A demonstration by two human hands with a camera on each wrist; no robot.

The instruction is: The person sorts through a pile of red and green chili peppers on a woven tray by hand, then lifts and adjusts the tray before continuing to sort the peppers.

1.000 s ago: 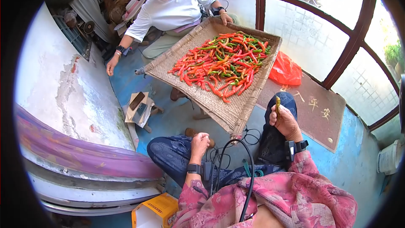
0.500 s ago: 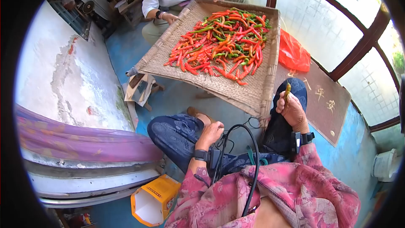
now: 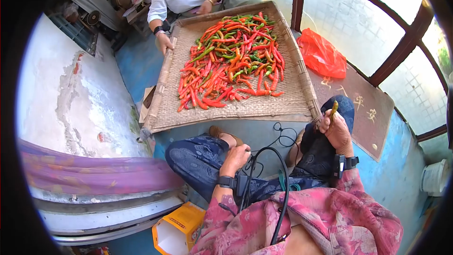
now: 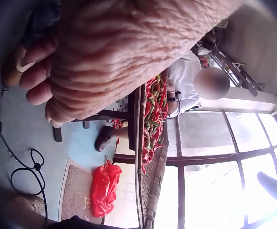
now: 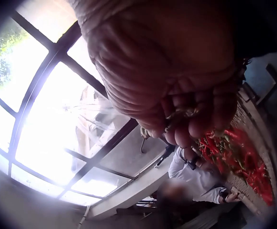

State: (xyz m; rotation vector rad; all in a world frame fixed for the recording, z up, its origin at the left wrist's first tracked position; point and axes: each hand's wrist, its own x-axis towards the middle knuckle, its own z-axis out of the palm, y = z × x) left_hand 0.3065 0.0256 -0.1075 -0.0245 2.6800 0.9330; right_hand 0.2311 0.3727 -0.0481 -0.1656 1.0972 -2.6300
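Note:
My right hand pinches a yellowish-green chili pepper, its tip pointing up, beside the near right corner of a woven tray. Over my thigh hangs my left hand, fingers loosely curled; the left wrist view shows nothing in that hand. Red, orange and green chili peppers lie heaped across the tray. Opposite me a person in a white top has one hand on the tray's left rim and the other hand at its far rim.
A red plastic bag lies on the brown doormat by the glazed windows. Black cables trail over the blue floor between my legs. An orange box stands at my left, a white bucket at far right.
The tray has swung round and shifted left and nearer, its right corner now by my right hand. The other person's left-side hand has come onto the rim. My right hand still holds the pepper.

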